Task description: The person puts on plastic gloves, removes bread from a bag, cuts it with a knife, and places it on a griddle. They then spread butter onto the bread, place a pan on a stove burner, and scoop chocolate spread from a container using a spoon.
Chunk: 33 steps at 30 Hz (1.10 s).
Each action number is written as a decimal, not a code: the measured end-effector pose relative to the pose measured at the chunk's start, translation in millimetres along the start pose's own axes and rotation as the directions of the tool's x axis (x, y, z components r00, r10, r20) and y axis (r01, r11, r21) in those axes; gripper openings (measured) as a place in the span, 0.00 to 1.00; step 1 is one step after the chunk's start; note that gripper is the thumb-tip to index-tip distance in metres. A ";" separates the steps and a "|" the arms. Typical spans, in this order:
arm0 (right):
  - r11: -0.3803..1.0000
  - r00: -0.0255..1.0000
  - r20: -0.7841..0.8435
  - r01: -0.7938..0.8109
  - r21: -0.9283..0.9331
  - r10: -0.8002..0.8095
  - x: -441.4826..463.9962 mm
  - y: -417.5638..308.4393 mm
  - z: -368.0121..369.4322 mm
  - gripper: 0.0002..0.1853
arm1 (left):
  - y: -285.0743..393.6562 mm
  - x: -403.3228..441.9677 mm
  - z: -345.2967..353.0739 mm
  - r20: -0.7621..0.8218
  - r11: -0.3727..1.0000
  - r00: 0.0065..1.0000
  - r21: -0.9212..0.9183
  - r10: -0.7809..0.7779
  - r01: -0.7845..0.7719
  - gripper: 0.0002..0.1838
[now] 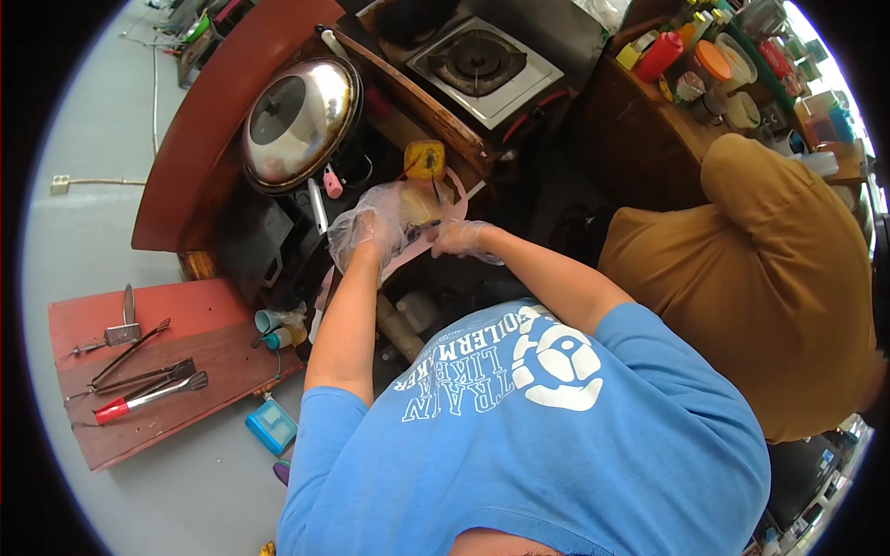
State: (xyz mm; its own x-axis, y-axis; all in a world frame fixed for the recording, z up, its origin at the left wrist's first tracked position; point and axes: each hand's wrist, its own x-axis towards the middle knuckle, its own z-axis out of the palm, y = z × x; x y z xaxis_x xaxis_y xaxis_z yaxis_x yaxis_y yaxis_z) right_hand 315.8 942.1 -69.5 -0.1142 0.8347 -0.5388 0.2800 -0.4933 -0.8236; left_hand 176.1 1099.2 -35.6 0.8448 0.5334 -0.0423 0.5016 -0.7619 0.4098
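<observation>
Both my hands wear loose clear plastic gloves and are close together at the counter. My left hand (367, 235) is at a pale item (419, 206), partly covered by crinkled clear plastic; its fingers are hidden by the baggy glove. On the other side of that item, my right hand (456, 239) has its fingers curled in, with something small and dark at their tips that I cannot make out. A pink curved rim (458, 190) shows around the pale item. Just beyond stands a yellow square container (425, 161) with a thin handle in it.
A lidded wok (304, 125) stands at the upper left, beside a gas burner (476, 63). Tongs (153, 398) and a grater (121, 334) lie on a red board (171, 301). A person in a brown top (742, 287) is close at my right, near a shelf of bottles and tubs (709, 69).
</observation>
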 end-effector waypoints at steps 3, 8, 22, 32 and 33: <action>0.993 0.994 -0.016 0.110 -0.052 -0.111 54.6 32.2 22.4 0.27 | -1.8 1.2 0.3 0.065 0.991 0.998 0.130 0.007 -0.016 0.19; 0.979 0.966 -0.170 0.183 -0.091 -0.197 61.5 42.5 35.7 0.25 | 19.3 -1.0 -17.3 0.125 0.998 0.992 0.055 -0.034 0.027 0.20; 0.767 0.805 -0.226 0.377 -0.519 -0.549 88.9 90.1 58.7 0.14 | 26.5 -24.6 -42.9 0.045 0.981 0.992 0.143 0.122 -0.127 0.21; 0.996 0.854 0.514 -0.089 -0.009 0.081 3.9 -30.9 20.6 0.34 | 100.0 -166.2 -96.1 -0.569 0.946 0.758 -0.144 -0.320 0.291 0.16; 0.985 0.780 0.622 -0.155 0.078 0.073 -0.7 -39.1 25.9 0.36 | 105.8 -183.5 -93.1 -0.663 0.942 0.669 -0.231 -0.337 0.245 0.19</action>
State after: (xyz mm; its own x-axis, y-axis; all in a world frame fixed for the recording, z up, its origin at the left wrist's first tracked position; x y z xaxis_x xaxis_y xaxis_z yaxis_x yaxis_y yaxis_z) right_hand 280.2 954.5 -41.5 -0.6610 0.4624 -0.5909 0.2188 -0.6345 -0.7413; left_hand 56.8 955.0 100.3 0.2726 0.8568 0.4376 0.6366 -0.5017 0.5857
